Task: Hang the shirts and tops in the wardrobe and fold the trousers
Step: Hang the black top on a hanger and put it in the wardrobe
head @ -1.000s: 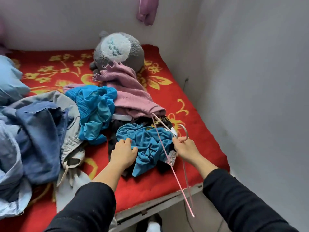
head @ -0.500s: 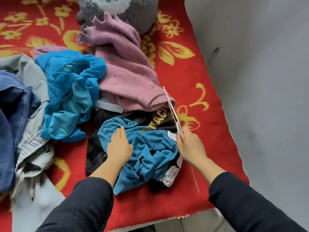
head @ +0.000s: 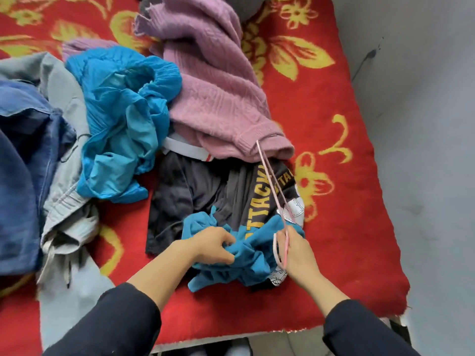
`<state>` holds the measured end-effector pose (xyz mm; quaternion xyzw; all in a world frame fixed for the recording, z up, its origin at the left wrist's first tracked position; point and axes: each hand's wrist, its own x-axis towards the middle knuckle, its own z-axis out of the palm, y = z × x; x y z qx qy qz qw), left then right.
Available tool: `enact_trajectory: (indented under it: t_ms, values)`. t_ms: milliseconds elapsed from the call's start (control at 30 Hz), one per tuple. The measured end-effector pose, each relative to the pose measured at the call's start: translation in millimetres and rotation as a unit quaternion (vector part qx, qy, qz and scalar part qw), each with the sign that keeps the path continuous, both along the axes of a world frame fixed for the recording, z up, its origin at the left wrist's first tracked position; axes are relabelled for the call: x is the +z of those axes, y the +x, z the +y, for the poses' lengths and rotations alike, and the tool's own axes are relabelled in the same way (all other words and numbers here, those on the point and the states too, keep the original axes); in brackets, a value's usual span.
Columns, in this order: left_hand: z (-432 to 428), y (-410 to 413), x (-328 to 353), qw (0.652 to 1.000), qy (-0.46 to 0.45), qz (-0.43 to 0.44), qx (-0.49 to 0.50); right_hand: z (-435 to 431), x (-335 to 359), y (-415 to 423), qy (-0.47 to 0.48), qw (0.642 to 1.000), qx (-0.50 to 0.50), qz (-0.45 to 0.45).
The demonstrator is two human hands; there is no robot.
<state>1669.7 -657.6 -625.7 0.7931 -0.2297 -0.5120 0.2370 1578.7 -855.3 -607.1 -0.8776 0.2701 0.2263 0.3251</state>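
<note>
Since half a second ago our left hand [head: 213, 246] went from lying flat to bunching the teal top [head: 253, 255] | top at the bed's [head: 359, 227] near edge, on a black shirt [head: 195, 191] | right hand [head: 299, 255] grips pink hanger [head: 271, 183] | next: find the neckline before threading.

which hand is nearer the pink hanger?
Right. The right hand grips the pink hanger at its near end; the left hand holds the teal top to its left, clear of the hanger.
</note>
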Motion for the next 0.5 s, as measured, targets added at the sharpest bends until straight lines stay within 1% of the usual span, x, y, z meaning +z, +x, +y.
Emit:
enact_trajectory:
  t_ms: [100, 133, 167, 200, 233, 267, 300, 333, 367, 400, 433, 500]
  values:
    - [9.9, -16.4, 6.9, 0.992, 0.006, 0.122, -0.025, 12.6, 5.2, -4.9, 0.02, 0.999, -0.022, 0.023]
    - [15.6, -16.7, 5.4, 0.991, 0.003, 0.132, -0.002, 15.5, 7.2, -5.8, 0.023, 0.999, -0.025, 0.021]
    - [19.4, -14.2, 0.9, 0.993, -0.003, 0.104, 0.059, 17.7, 7.3, -7.0, 0.021, 0.999, -0.026, 0.02]
    - [22.5, -8.4, -2.6, 0.988, 0.002, 0.039, 0.146, 18.9, 6.7, -7.4, 0.019, 0.999, -0.024, 0.018]
    - [25.0, -0.4, -6.8, 0.97, 0.012, -0.046, 0.237, 19.8, 6.3, -7.2, 0.019, 0.999, -0.025, 0.017]
    - [26.2, 7.1, -11.6, 0.942, 0.033, -0.117, 0.312, 20.6, 6.1, -6.4, 0.019, 0.999, -0.026, 0.013]
    - [25.9, 14.9, -13.3, 0.921, 0.059, -0.148, 0.356, 21.0, 4.7, -5.6, 0.019, 0.999, -0.029, 0.011]
    - [26.2, 19.2, -19.4, 0.916, 0.09, -0.137, 0.366, 21.9, 5.6, -3.9, 0.016, 0.999, -0.031, 0.005]
    - [25.0, 21.1, -23.4, 0.923, 0.116, -0.098, 0.353, 23.0, 6.7, -2.1, 0.015, 0.999, -0.039, -0.003]
    - [23.5, 19.3, -27.0, 0.931, 0.123, -0.051, 0.34, 24.1, 9.3, 0.3, 0.022, 0.998, -0.051, -0.015]
    - [22.1, 14.1, -30.7, 0.937, 0.114, -0.008, 0.331, 25.3, 11.3, 3.4, 0.032, 0.997, -0.067, -0.026]
    - [21.0, -1.6, -34.7, 0.937, 0.063, 0.022, 0.343, 27.3, 16.6, 11.5, 0.044, 0.994, -0.09, -0.04]
